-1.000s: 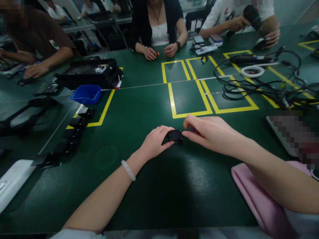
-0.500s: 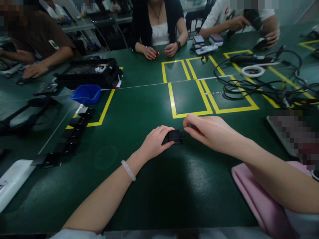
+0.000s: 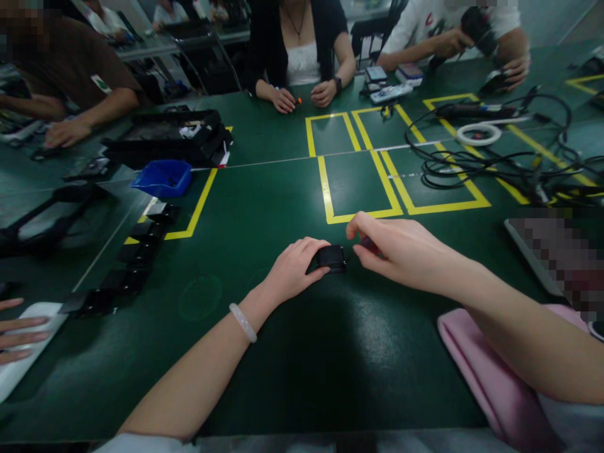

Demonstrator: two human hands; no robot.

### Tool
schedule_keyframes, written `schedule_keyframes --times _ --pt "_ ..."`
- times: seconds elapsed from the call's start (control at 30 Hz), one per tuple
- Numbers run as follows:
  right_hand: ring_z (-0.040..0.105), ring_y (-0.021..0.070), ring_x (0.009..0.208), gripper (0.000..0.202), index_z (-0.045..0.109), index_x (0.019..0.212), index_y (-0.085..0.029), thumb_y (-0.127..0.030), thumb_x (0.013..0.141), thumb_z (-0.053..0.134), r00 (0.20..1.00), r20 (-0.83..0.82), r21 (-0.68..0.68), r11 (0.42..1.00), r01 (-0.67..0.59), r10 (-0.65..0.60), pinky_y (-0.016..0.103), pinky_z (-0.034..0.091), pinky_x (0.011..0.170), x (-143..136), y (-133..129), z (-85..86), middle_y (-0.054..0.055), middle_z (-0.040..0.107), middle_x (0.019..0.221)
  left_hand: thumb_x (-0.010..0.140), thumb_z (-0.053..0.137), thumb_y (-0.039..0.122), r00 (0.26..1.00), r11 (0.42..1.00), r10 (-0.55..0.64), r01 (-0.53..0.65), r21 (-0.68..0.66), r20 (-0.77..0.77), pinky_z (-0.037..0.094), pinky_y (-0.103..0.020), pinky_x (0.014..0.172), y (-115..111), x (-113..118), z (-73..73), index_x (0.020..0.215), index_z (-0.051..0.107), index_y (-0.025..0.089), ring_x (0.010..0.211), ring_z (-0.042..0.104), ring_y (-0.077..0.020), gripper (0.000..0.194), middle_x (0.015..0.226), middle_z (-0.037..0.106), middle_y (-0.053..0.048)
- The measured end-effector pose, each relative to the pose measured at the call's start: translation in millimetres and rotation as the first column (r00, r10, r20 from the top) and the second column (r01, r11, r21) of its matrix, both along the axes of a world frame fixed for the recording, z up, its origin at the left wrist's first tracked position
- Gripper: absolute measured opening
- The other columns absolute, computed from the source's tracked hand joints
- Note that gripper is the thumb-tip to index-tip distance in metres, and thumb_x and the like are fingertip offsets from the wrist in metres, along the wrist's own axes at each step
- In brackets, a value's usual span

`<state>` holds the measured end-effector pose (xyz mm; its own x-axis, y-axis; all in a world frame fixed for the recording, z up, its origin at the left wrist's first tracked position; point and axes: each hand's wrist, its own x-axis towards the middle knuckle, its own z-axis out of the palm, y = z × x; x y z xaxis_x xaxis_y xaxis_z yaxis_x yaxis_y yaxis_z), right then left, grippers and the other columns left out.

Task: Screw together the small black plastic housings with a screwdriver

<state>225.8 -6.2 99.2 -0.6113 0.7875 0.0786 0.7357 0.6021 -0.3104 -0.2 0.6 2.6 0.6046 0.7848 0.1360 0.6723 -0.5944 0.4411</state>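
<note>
A small black box-shaped part (image 3: 332,258) rests on the green table near the middle of the view. My left hand (image 3: 296,269) grips its left side between thumb and fingers, with a pale bracelet on the wrist. Just to the right of the part is my right hand (image 3: 394,248), its fingers curled in. Something dark and small shows between those fingers, too unclear to name. A thin dark line seems to reach from the part toward this hand.
A row of black parts (image 3: 127,281) runs up the left, below a blue tray (image 3: 163,178) and black trays (image 3: 165,135). Black cables (image 3: 453,170) lie at right, a pink cloth (image 3: 491,371) nearer. Another person's hand (image 3: 19,333) touches a white object (image 3: 44,313).
Another person's hand has come in at the left edge over the white object. My right hand's fingers have shifted slightly; my left hand stays on the black part.
</note>
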Motion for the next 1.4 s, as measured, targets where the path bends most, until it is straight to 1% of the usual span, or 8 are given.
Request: schedule_keyframes --times 0.1,0.3,0.5,0.73,0.93,1.17,1.33,1.4 --pt "0.055 0.0142 0.06 0.016 0.048 0.095 -0.02 -0.034 0.093 0.043 1.0 0.022 0.011 1.0 0.016 -0.016 0.024 0.028 0.054 -0.6 -0.1 -1.5 -0.001 0.06 0.071 0.087 0.058 0.032 1.0 1.0 0.004 -0.004 0.004 0.002 0.045 -0.041 0.09 0.0 -0.1 -0.3 0.122 0.045 0.022 0.104 0.054 -0.0245 0.039 0.116 0.056 -0.007" --pt "0.055 0.013 0.061 0.011 0.046 0.1 -0.019 -0.024 0.091 0.044 1.0 0.002 0.014 1.0 -0.002 0.002 0.023 0.029 0.055 -1.1 -0.3 -2.5 -0.001 0.06 0.076 0.087 0.058 0.032 1.0 1.0 -0.004 0.004 0.005 0.0 0.045 -0.041 0.09 0.0 -0.3 -0.3 0.121 0.046 0.022 0.104 0.054 -0.0244 0.038 0.116 0.056 -0.007" --pt "0.054 0.0141 0.06 0.015 0.047 0.092 -0.02 -0.034 0.094 0.041 0.999 0.041 -0.009 1.0 0.005 -0.005 0.024 0.028 0.055 -3.6 -0.3 -1.2 -0.001 0.057 0.069 0.087 0.057 0.032 1.0 1.0 0.0 0.0 0.008 0.024 0.045 -0.041 0.089 0.0 -0.4 -0.6 0.12 0.046 0.022 0.103 0.055 -0.0245 0.037 0.114 0.057 -0.007" --pt "0.053 0.0123 0.06 0.012 0.045 0.1 -0.02 -0.025 0.089 0.044 1.0 -0.023 -0.029 1.0 -0.002 0.001 0.023 0.028 0.055 -0.3 1.7 -2.6 -0.002 0.058 0.074 0.086 0.058 0.031 1.0 1.0 -0.003 0.003 -0.006 0.012 0.045 -0.041 0.09 0.0 -0.5 0.9 0.121 0.047 0.022 0.104 0.054 -0.0241 0.037 0.114 0.057 -0.007" --pt "0.051 0.0132 0.058 0.017 0.047 0.092 -0.021 -0.037 0.093 0.041 1.0 -0.003 -0.052 0.998 0.03 -0.03 0.024 0.027 0.055 -2.0 5.5 -6.4 -0.003 0.055 0.067 0.086 0.059 0.032 1.0 1.0 -0.001 0.001 -0.011 0.004 0.046 -0.041 0.09 -0.6 -1.0 -0.2 0.12 0.047 0.022 0.104 0.054 -0.0243 0.038 0.115 0.057 -0.007" --pt "0.053 0.0122 0.061 0.011 0.045 0.099 -0.02 -0.027 0.091 0.043 0.999 -0.049 -0.068 0.998 0.018 -0.021 0.023 0.028 0.055 -0.1 1.9 -4.9 -0.002 0.058 0.073 0.087 0.058 0.031 1.0 1.0 -0.001 0.001 -0.007 0.024 0.045 -0.041 0.091 -1.9 -0.3 -0.9 0.12 0.047 0.021 0.105 0.054 -0.0243 0.036 0.115 0.057 -0.007" --pt "0.05 0.012 0.056 0.015 0.047 0.092 -0.021 -0.035 0.092 0.043 0.999 -0.021 -0.041 0.999 0.031 -0.032 0.023 0.026 0.053 -0.5 2.3 -5.6 -0.003 0.054 0.066 0.087 0.058 0.032 1.0 1.0 -0.001 0.001 -0.005 0.03 0.045 -0.041 0.09 -2.0 -0.3 -0.9 0.12 0.047 0.022 0.104 0.054 -0.0241 0.037 0.115 0.057 -0.007" --pt "0.05 0.0124 0.055 0.015 0.047 0.092 -0.02 -0.034 0.093 0.041 0.999 -0.01 -0.039 0.998 0.044 -0.045 0.024 0.026 0.053 -0.9 2.5 -5.9 -0.003 0.054 0.065 0.087 0.057 0.033 1.0 1.0 0.0 0.001 -0.007 0.026 0.045 -0.041 0.09 -2.0 -0.2 -0.4 0.121 0.046 0.022 0.104 0.054 -0.0239 0.037 0.115 0.057 -0.007"
